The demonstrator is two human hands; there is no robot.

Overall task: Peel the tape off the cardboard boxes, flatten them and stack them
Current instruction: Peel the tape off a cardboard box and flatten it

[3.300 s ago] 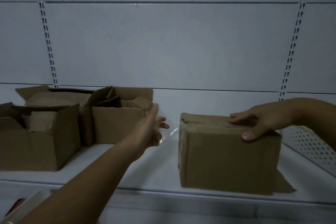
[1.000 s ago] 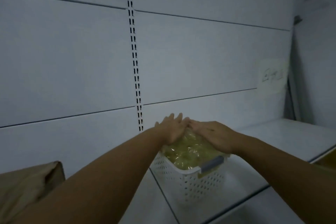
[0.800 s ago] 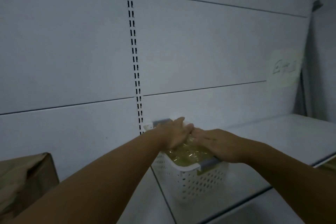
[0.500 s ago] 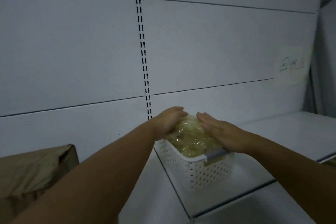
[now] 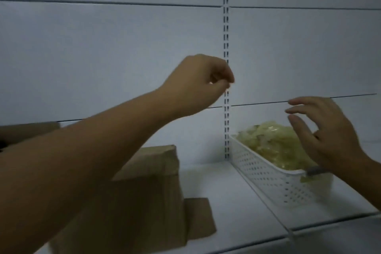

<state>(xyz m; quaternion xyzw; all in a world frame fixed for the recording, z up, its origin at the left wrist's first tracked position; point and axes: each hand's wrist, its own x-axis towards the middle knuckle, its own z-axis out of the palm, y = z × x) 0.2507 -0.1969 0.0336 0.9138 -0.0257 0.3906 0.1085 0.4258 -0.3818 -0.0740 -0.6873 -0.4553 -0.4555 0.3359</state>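
Observation:
A closed brown cardboard box [image 5: 148, 198] stands on the white shelf [image 5: 226, 208], partly hidden behind my left forearm, with one flap [image 5: 199, 218] lying flat at its right foot. My left hand [image 5: 198, 82] is raised above the box, fingers curled in with nothing visible in them. My right hand [image 5: 323, 134] hovers open, fingers spread, just above a white perforated basket [image 5: 274, 179] heaped with crumpled clear yellowish tape [image 5: 270, 144].
The white back panel carries a slotted upright rail [image 5: 226, 47] between my hands. Another brown box edge [image 5: 28, 130] shows at the far left behind my arm. A seam in the shelf [image 5: 268, 210] runs beside the basket toward the front edge.
Both hands have lifted off the tape pile in the basket. My left hand rose up and left, my right hand opened above it. The view swung left, bringing the box back in.

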